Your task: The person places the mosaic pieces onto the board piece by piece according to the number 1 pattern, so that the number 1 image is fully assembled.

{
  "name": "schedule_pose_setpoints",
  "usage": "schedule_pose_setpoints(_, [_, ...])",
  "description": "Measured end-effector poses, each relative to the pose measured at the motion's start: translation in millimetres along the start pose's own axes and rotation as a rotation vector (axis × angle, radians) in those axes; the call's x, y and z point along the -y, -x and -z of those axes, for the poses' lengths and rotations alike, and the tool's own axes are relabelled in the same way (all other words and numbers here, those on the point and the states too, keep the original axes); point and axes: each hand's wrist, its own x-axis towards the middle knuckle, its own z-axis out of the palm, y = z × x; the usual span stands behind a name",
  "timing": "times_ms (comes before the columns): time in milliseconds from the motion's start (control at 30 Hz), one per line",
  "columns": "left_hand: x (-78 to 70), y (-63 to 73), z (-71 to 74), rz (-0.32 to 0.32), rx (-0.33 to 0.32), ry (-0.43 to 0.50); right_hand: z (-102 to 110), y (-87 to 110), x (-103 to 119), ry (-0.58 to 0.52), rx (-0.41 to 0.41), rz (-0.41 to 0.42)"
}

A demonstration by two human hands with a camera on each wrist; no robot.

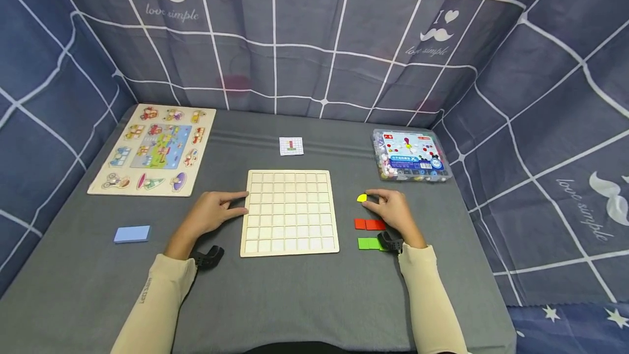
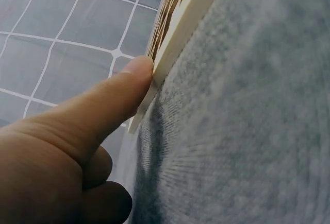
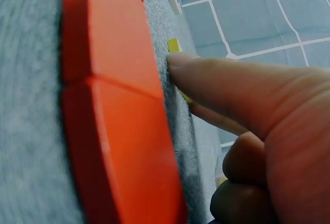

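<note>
A pale wooden grid board point(image 1: 290, 213) lies at the middle of the table. My left hand point(image 1: 212, 213) touches its left edge with thumb and forefinger; in the left wrist view the thumb point(image 2: 111, 103) presses the board's side point(image 2: 178, 33). On the right, my right hand point(image 1: 393, 209) pinches a small yellow tile point(image 1: 362, 198) between thumb and forefinger. The right wrist view shows the yellow tile point(image 3: 173, 45) partly hidden behind the thumb. Just nearer than that hand lies a row of red tiles point(image 1: 369, 224), and below it green tiles point(image 1: 368, 243), partly covered by the wrist strap.
A small pattern card point(image 1: 291, 146) lies beyond the board. A clear plastic box point(image 1: 411, 154) of coloured parts sits at the back right. The picture puzzle board point(image 1: 154, 149) is at the back left, a blue block point(image 1: 132, 234) in front of it. Curtains surround the table.
</note>
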Motion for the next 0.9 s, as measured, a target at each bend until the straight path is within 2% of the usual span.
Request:
schedule_pose_setpoints(267, [-1.2,-3.9,-0.3,0.001,0.014,-0.028,0.3,-0.1,-0.8,-0.004,0.006,-0.003])
schedule_pose_setpoints(567, [-5.8,-9.9,2.3,0.009,0.058,-0.006,3.8,1.6,-2.3,-0.048,0.027,-0.027])
schedule_pose_setpoints(700, [-5.7,-11.1,1.6,0.027,0.046,0.002,7.8,-0.3,2.3,-0.037,0.015,-0.023])
schedule_pose_setpoints(900, [-3.1,-12.7,0.9,0.052,0.015,-0.002,12.0,-5.1,21.3,-0.044,-0.008,0.009])
